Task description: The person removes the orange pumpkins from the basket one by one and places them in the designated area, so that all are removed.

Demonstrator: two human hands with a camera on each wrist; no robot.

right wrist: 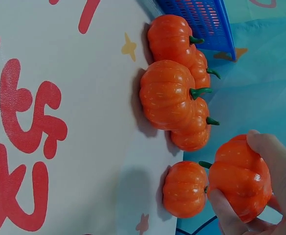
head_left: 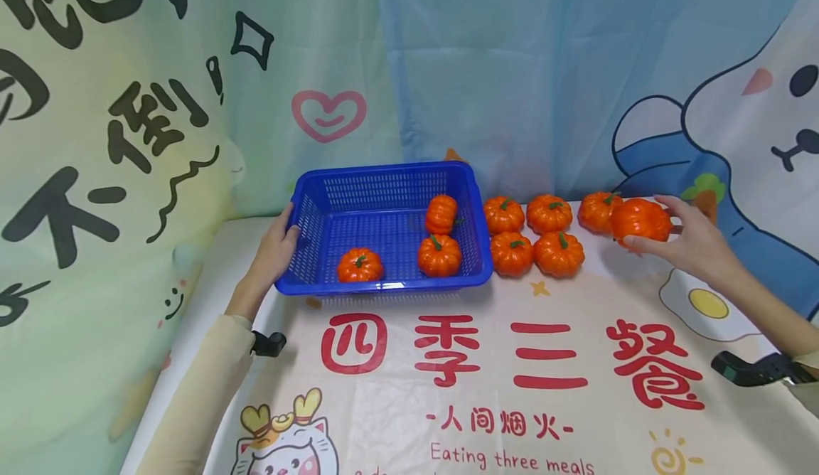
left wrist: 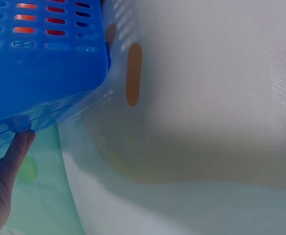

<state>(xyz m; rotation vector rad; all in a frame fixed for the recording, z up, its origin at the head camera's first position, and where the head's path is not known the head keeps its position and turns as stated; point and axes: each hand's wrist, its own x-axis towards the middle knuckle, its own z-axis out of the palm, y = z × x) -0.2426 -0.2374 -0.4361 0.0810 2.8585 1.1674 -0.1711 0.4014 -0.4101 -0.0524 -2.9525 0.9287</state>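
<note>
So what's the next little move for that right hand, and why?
Perhaps the right hand should lower the held pumpkin to the table, in front of the rightmost standing pumpkin: it has no neighbour directly in front, while the four pumpkins nearer the basket pair up front and back.

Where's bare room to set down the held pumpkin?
Inside the blue basket, the back left and middle of the floor are bare, bordered by the left and back walls and three pumpkins. The tablecloth in front of it is open too. Crowded: the basket's right end and, just beyond it, four bunched pumpkins.
</note>
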